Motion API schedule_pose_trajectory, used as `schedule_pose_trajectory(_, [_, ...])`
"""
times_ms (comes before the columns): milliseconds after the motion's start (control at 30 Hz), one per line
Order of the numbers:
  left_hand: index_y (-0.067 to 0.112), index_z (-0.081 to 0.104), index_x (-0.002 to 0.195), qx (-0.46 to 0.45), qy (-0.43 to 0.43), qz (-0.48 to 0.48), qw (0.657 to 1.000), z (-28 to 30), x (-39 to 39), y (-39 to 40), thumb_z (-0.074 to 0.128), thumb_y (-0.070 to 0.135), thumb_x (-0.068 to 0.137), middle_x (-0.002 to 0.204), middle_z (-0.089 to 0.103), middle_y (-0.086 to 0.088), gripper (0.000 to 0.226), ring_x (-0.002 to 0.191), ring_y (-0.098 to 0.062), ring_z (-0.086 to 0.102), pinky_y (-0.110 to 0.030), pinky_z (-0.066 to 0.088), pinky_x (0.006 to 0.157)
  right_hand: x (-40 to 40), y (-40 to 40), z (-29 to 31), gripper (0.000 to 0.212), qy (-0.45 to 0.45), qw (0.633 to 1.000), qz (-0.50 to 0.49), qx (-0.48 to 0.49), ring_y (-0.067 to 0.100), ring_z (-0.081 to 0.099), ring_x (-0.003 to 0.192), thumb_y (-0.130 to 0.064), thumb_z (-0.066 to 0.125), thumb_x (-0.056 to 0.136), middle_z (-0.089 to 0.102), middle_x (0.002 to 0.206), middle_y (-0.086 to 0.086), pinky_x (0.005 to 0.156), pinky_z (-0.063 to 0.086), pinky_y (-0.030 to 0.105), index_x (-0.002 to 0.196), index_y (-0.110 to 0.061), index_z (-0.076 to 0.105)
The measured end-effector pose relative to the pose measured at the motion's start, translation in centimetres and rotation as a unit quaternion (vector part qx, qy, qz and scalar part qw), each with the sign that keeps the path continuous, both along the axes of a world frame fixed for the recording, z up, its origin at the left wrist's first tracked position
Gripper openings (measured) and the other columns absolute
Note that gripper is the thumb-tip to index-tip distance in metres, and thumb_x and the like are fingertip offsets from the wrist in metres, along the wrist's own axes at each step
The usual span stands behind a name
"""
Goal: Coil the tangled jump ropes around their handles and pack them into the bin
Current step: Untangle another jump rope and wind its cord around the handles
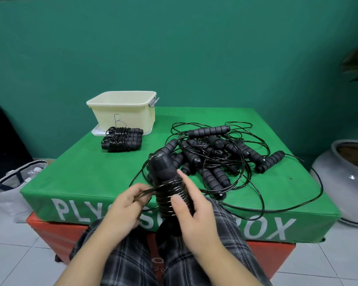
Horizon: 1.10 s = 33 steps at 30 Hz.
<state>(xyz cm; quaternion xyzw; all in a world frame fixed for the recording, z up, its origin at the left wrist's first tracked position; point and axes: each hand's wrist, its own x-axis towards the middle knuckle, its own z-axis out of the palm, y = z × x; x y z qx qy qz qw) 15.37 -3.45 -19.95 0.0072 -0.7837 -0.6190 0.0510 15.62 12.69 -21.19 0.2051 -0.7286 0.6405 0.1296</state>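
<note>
The right hand [191,211] is gripping the foam handles [167,182]; the left hand [125,205] is pinching the thin, springy, probably slippery cord [148,191].

A single wide-angle camera sits on the person's head, facing forward and down. It looks closely over the lap and both hands at the bottom centre of the frame, across the green padded box [87,174] filling the middle, to the teal wall [174,48] spanning the upper half. Edges bend outward.
</note>
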Motion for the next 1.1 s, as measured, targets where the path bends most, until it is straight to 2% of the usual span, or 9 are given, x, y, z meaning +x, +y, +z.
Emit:
schedule_pose_trajectory(100, [0.046,0.064,0.083,-0.031,0.018,-0.019,0.999,0.1,0.0,-0.3,0.057,0.013,0.091,0.067,0.057,0.005,0.035,0.045,-0.004,0.043,-0.018,0.037,0.044,-0.5,0.3,0.2,0.046,-0.006,0.999,-0.031,-0.014,-0.022,0.053,0.096,-0.032,0.056,0.088,0.054,0.102,-0.05,0.083,0.035,-0.001,0.133,-0.035,0.042])
schedule_pose_trajectory(200, [0.042,0.054,0.111,-0.003,0.032,-0.041,0.999,1.0,0.7,0.4,0.069,0.025,0.084,0.102,0.055,0.003,0.035,0.048,-0.012,0.051,-0.022,0.04,0.04,-0.9,0.5,0.2,0.047,-0.014,0.998,-0.06,-0.014,-0.022,0.053,0.091,-0.034,0.06,0.091,0.052,0.1,-0.053,0.08,0.036,-0.001,0.134,-0.04,0.041])
schedule_pose_trajectory(367, [0.046,0.046,0.122,-0.043,0.072,-0.037,0.996,3.0,1.5,0.8,0.058,0.058,0.08,0.128,0.048,0.023,0.046,0.061,-0.018,0.067,-0.021,0.044,0.042,-1.3,0.6,0.1,0.057,-0.034,0.994,-0.105,-0.014,-0.019,0.041,0.12,-0.053,0.053,0.085,0.043,0.126,-0.042,0.097,0.034,0.007,0.139,-0.046,0.038])
schedule_pose_trajectory(467, [0.047,0.055,0.118,-0.111,0.103,-0.012,0.988,4.1,1.9,0.6,0.044,0.047,0.086,0.122,0.052,0.029,0.033,0.054,-0.018,0.066,-0.015,0.042,0.041,-1.3,0.3,0.0,0.054,-0.045,0.992,-0.118,-0.013,-0.008,0.049,0.121,-0.053,0.056,0.088,0.048,0.13,-0.034,0.102,0.042,0.023,0.139,-0.048,0.038])
schedule_pose_trajectory(633, [0.036,0.07,0.093,-0.036,0.116,0.075,0.99,4.7,1.8,1.4,0.053,0.001,0.092,0.109,0.063,0.021,0.039,0.043,-0.015,0.06,-0.018,0.039,0.035,-1.1,0.2,0.2,0.049,-0.051,0.991,-0.123,0.012,-0.005,0.06,0.094,-0.049,0.058,0.089,0.053,0.111,-0.042,0.084,0.049,0.023,0.129,-0.064,0.034])
schedule_pose_trajectory(733, [0.029,0.071,0.096,-0.119,0.148,0.059,0.98,4.6,1.7,1.7,0.058,0.003,0.09,0.105,0.063,0.016,0.03,0.061,-0.002,0.061,-0.012,0.047,0.052,-1.1,0.2,0.1,0.053,-0.052,0.991,-0.122,0.03,-0.005,0.06,0.085,-0.043,0.06,0.09,0.054,0.1,-0.041,0.077,0.047,0.017,0.132,-0.061,0.033])
schedule_pose_trajectory(867, [0.036,0.067,0.097,-0.3,0.179,0.038,0.936,3.8,1.4,1.9,0.06,0.055,0.076,0.099,0.055,0.029,0.029,0.1,0.006,0.049,-0.006,0.035,0.082,-1.1,0.0,0.0,0.053,-0.037,0.99,-0.121,0.067,-0.013,0.051,0.107,-0.05,0.057,0.089,0.052,0.111,-0.035,0.088,0.04,0.014,0.134,-0.059,0.032])
schedule_pose_trajectory(1000, [0.03,0.067,0.086,-0.226,0.185,0.072,0.953,3.6,1.3,3.0,0.065,0.023,0.087,0.082,0.061,0.018,0.007,0.078,0.002,0.058,-0.008,0.039,0.068,-1.0,-0.2,-0.1,0.052,-0.029,0.987,-0.127,0.094,-0.005,0.053,0.113,-0.069,0.041,0.078,0.057,0.118,-0.026,0.094,0.047,0.027,0.128,-0.067,0.027])
schedule_pose_trajectory(1100, [0.04,0.059,0.079,-0.196,0.176,0.066,0.962,3.6,1.3,3.1,0.062,0.014,0.088,0.068,0.062,0.019,0.027,0.065,0.004,0.057,-0.007,0.039,0.059,-1.0,-0.2,-0.1,0.055,-0.03,0.987,-0.123,0.1,-0.002,0.057,0.108,-0.071,0.039,0.077,0.06,0.118,-0.023,0.091,0.049,0.032,0.131,-0.065,0.028])
